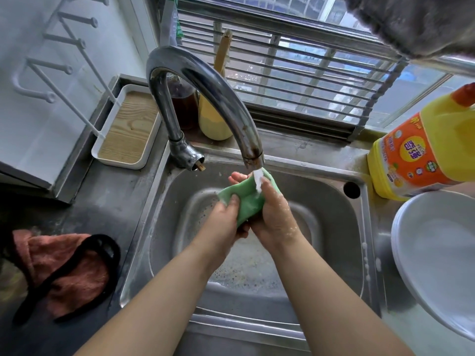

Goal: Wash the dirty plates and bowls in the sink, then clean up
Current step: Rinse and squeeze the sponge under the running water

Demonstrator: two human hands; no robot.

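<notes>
Fingers (232, 201) squeeze green sponge (246, 199); bottle label (411, 152) unreadable.

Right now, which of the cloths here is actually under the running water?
The green cloth, gripped by both hands beneath the tap. The reddish cloth lies on the left counter; the grey one hangs overhead.

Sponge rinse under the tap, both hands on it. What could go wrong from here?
1. The white plates are stacked at the right edge of the sink, tilted; a right elbow swing might knock them.
2. Water from the faucet hits the green sponge held by the left hand and right hand, and may splash onto the counter.
3. Soapy hands could drop the sponge.
</notes>
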